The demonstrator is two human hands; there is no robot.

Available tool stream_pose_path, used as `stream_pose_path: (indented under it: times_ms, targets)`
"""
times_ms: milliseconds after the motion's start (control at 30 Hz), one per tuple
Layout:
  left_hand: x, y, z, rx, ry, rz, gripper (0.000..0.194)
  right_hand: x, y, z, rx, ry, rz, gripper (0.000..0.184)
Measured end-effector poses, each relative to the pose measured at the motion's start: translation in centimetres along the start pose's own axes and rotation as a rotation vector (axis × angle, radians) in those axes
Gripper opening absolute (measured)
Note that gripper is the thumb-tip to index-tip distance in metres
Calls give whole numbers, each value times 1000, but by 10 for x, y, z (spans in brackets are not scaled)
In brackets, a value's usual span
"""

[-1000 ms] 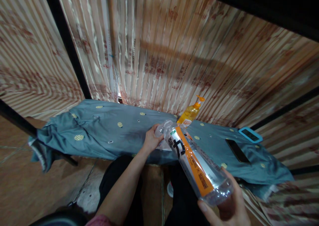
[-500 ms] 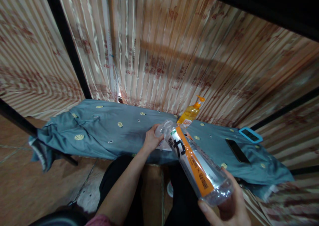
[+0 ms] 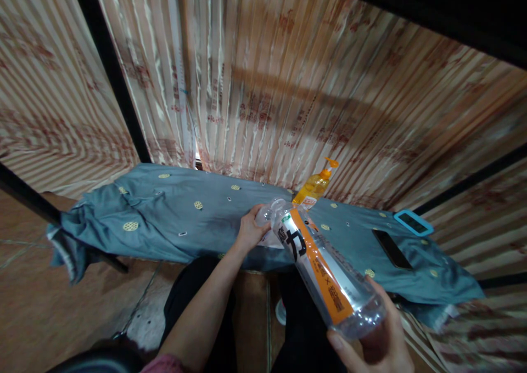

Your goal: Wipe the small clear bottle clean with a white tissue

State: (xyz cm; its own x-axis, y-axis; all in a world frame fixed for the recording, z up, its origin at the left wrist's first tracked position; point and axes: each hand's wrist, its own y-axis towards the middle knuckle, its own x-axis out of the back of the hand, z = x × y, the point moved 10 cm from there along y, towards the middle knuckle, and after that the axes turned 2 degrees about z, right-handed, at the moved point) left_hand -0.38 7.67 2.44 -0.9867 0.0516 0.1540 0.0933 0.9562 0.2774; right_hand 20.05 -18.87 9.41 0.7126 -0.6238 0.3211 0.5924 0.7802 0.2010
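Observation:
My right hand [image 3: 382, 334] is closed around the base of a large clear plastic bottle [image 3: 317, 269] with an orange and silver label. The bottle is tilted, its neck pointing up and left, away from me. My left hand [image 3: 252, 230] is wrapped around a second clear bottle [image 3: 264, 215], largely hidden behind the first one and my fingers. The two bottle necks overlap in view; whether they touch, I cannot tell. Just beyond them stands a pump bottle [image 3: 313, 189] of yellow-orange liquid with an orange pump head.
A grey-blue cloth with pineapple prints [image 3: 214, 214] covers the narrow table. On its right side lie a black phone [image 3: 392, 249] and a blue-framed device [image 3: 413, 223]. Striped curtains [image 3: 263, 88] hang behind, with dark poles [image 3: 113, 77] around. A black rounded object [image 3: 107, 360] is at lower left.

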Motion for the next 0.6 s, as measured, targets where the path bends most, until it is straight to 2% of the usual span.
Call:
stream_pose_path:
  times_ms: [133, 600]
  targets:
    - [1, 0, -1, 8, 7, -4, 42, 1, 1, 3, 30, 3, 2, 98]
    - [0, 0, 0, 4, 7, 0, 42, 0, 0, 0, -3, 54, -9, 98]
